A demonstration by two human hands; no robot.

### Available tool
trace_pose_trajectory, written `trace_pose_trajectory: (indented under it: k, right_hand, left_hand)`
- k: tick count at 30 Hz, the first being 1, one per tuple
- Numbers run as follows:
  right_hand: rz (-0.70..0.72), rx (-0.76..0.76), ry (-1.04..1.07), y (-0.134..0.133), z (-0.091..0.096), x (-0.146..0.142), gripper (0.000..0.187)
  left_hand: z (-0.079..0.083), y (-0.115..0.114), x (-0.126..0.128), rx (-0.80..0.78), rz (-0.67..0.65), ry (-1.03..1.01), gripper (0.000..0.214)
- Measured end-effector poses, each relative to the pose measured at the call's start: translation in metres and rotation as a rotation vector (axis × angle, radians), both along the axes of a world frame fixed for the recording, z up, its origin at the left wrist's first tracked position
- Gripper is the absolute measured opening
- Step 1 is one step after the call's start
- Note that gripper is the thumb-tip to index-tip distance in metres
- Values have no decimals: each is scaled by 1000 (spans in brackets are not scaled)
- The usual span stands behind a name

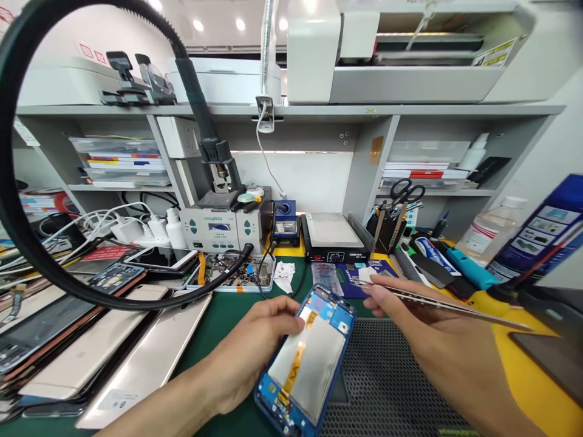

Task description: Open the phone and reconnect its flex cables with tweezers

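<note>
An opened blue phone frame [306,364] with a silver metal plate and orange flex cable facing up is tilted above the green mat. My left hand [255,346] grips its left edge, fingers curled around it. My right hand [432,340] is closed in a pinch on long metal tweezers [437,300]. Their tips point left, just above and to the right of the phone's top end, apart from it.
A thick black hose [27,224] loops from the hot-air station [218,227] across the left. Stacked phones and back covers [104,346] fill the left side. A parts tray [237,276], a hot plate [332,237], a tool holder with scissors [396,212], a bottle [492,230] and a black perforated mat [387,376] lie around.
</note>
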State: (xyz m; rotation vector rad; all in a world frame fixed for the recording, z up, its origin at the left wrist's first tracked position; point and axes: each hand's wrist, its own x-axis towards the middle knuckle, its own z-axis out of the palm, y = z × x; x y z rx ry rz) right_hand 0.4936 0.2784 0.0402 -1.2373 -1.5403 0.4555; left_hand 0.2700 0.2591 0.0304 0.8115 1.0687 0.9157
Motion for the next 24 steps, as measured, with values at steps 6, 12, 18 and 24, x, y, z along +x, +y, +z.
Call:
trace_pose_trajectory:
  k: [6,12,18,24]
  right_hand:
    - [113,-84,53,9,-4,1,30]
    - [123,-95,80,13,-11,-1,34]
    - [113,-93,94,10,-5,-1,27]
    - [294,-278,399,17,-9,0,35]
  left_hand:
    - [3,-4,11,-90,25,-284,27]
    - [3,-13,16,-19,14,-371,39]
    - [-9,-18,19,-23,-12,-382,39]
    - [-10,-14,20,-52,24,-427,37]
